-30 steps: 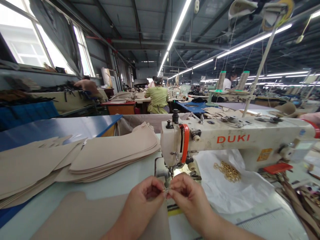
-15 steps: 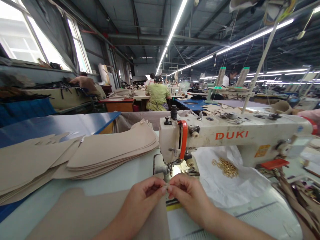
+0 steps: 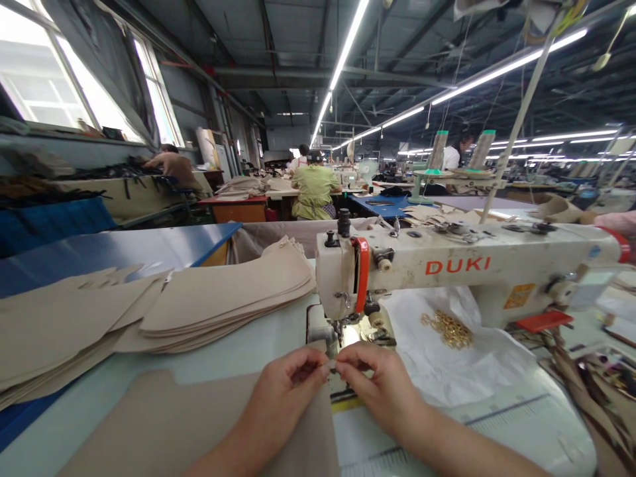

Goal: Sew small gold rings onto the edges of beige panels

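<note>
My left hand [image 3: 291, 387] and my right hand [image 3: 380, 387] meet in front of the needle of a cream DUKI sewing machine [image 3: 457, 268]. Both pinch a small thin piece between thumbs and fingertips; it is too small to name. A beige cut panel [image 3: 169, 427] lies under my left forearm on the pale table. Stacks of the same beige panels [image 3: 223, 298] lie to the left of the machine head.
A pile of small gold metal rings [image 3: 447, 328] rests on a white sheet [image 3: 477, 371] behind the needle. Brown strips [image 3: 596, 391] lie at the right edge. A person in a green top [image 3: 314, 192] sits at a bench further back; another person bends at the left wall.
Both hands stay pinched together by the needle and barely shift. The view has tilted slightly.
</note>
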